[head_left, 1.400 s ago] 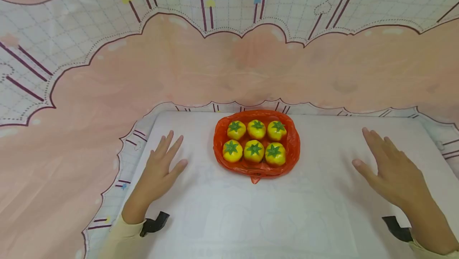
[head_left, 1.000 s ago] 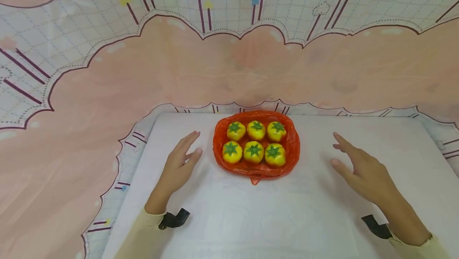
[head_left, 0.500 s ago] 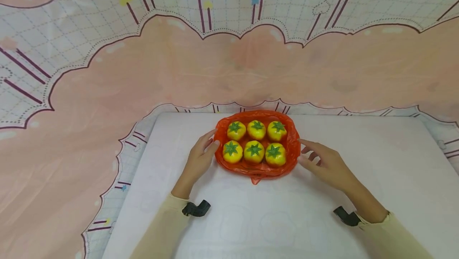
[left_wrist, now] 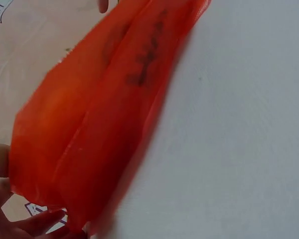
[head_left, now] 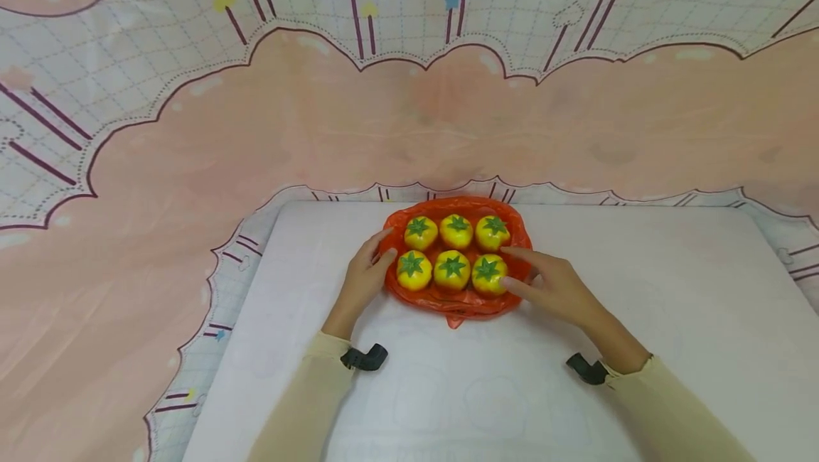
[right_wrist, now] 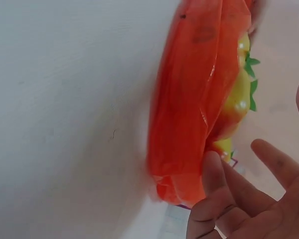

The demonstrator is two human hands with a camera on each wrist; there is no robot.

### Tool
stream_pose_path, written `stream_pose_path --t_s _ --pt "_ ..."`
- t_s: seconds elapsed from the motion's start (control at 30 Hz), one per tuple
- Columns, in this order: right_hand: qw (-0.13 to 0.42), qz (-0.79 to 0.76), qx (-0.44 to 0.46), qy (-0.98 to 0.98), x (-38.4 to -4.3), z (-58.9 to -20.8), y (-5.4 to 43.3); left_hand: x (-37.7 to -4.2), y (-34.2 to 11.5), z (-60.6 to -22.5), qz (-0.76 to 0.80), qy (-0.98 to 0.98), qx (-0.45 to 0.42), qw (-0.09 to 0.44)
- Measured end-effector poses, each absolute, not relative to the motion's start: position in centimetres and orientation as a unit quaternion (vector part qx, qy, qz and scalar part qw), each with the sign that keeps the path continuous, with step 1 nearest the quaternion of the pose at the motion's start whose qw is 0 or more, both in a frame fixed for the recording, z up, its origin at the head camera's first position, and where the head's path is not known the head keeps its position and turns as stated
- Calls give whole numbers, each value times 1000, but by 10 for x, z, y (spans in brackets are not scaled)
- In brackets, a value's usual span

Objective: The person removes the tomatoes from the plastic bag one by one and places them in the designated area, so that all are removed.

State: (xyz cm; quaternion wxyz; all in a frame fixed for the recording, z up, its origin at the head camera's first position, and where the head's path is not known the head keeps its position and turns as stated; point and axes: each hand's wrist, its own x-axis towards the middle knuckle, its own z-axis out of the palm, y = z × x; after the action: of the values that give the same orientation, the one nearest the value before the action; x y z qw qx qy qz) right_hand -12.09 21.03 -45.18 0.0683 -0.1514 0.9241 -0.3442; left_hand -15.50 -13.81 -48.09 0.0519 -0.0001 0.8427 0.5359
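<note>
A red plastic bag (head_left: pixel 456 311), its rim spread into an oval, sits at the far middle of the white table. Several shiny yellow tomato-like fruits (head_left: pixel 452 270) with green star-shaped tops lie in it in two rows. My left hand (head_left: pixel 365 277) touches the bag's left rim, its fingers nearly straight; the left wrist view shows them against the bag's end (left_wrist: pixel 89 134). Across the right rim reaches my right hand (head_left: pixel 557 290), thumb and forefinger spread, their tips right at the front-right fruit (head_left: pixel 489 275). Other fingers of this hand lie against the bag's outer wall (right_wrist: pixel 184 114).
The white tabletop (head_left: pixel 486 391) extends in front of the bag and to both sides. Close behind the bag runs the table's back edge, with a pink and white printed cloth (head_left: pixel 409 121) hanging beyond it. Black straps (head_left: pixel 365 357) are on both wrists.
Both hands have come inward from the table's sides to the bag. The left has stopped at the left rim; the right has moved past the right rim to the front-right fruit.
</note>
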Motion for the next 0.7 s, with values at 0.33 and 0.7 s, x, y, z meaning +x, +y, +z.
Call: stream_pose_path --t_s 0.33,0.7 --pt "77 -351 -158 920 -131 -463 201 -165 -141 -497 554 830 6 63" --pt "109 -364 -140 914 -134 -470 194 -167 -148 -504 577 811 -8 101"
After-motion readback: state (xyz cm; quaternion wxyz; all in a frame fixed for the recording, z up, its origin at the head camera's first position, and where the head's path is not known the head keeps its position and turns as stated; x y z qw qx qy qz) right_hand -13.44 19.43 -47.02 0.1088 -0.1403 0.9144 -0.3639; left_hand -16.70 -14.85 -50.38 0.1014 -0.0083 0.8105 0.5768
